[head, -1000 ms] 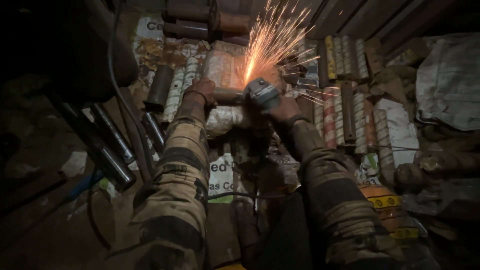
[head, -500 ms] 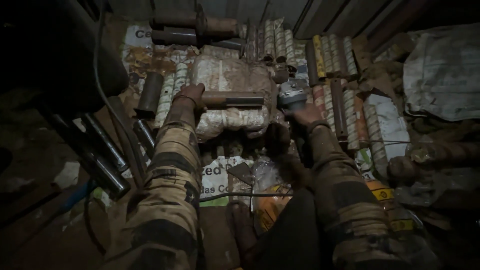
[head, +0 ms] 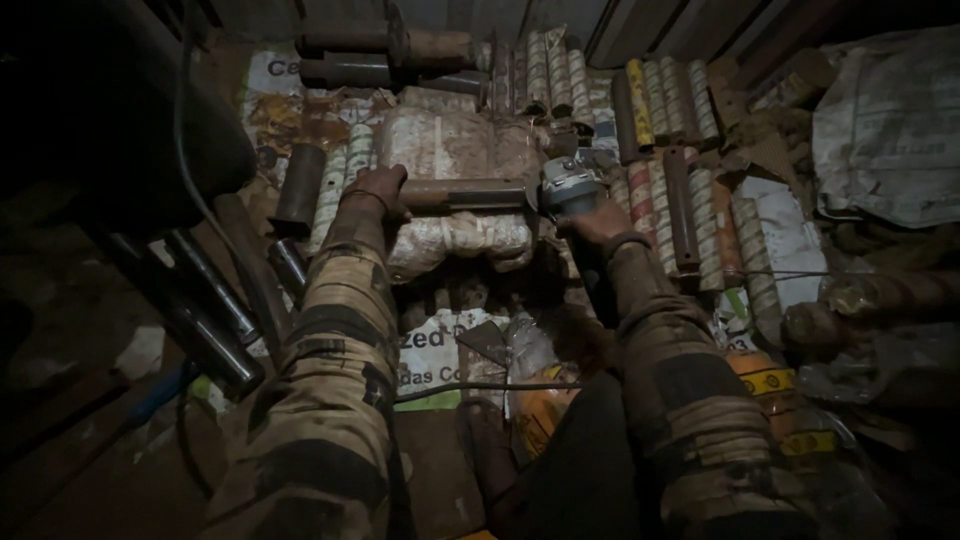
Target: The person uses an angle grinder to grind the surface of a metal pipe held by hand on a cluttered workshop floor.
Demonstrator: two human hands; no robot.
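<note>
Stuffed sack (head: pixel 455 190): laid on the floor as a cushion under the pipe.
Pipe (head: pixel 465 193): steadied at one end by the clenched left hand (head: pixel 378 190).
Grinder (head: pixel 568 185): gripped by the right hand (head: pixel 597 220), disc held at the pipe's end.

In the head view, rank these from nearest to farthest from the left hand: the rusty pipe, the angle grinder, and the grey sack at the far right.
1. Rusty pipe: held by the left hand, on the wrapped bundle.
2. Angle grinder: at the pipe's right end, held in the right hand.
3. Grey sack: far right edge.
</note>
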